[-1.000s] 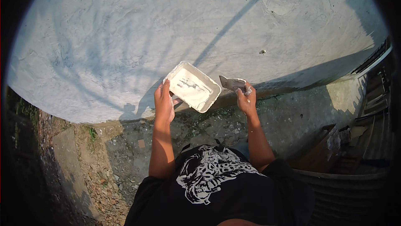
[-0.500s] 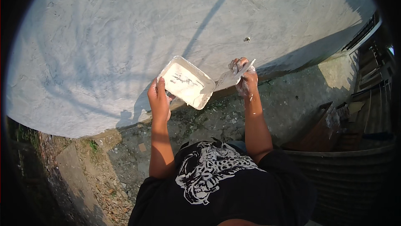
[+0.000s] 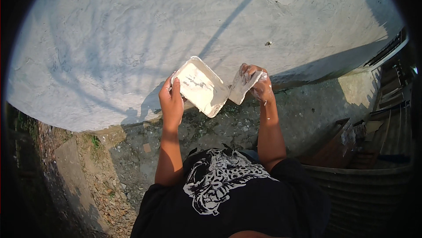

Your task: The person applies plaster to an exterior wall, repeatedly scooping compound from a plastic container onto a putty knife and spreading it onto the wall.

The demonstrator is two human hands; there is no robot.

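Two hands are clamped: left hand [image 3: 172, 101] on the tub [image 3: 218, 93] at one side, right hand [image 3: 262, 89] on the scraper [image 3: 242, 86]. Scraper pressure opposite could tip the tub, spilling paste [image 3: 197, 90].

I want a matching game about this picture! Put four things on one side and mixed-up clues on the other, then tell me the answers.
Things:
1. left hand
2. shirt
3. wall
4. right hand

Clues:
A. mostly black
B. gripping a scraper
C. gripping a tub
D. pale grey

Pairs: 1-C, 2-A, 3-D, 4-B
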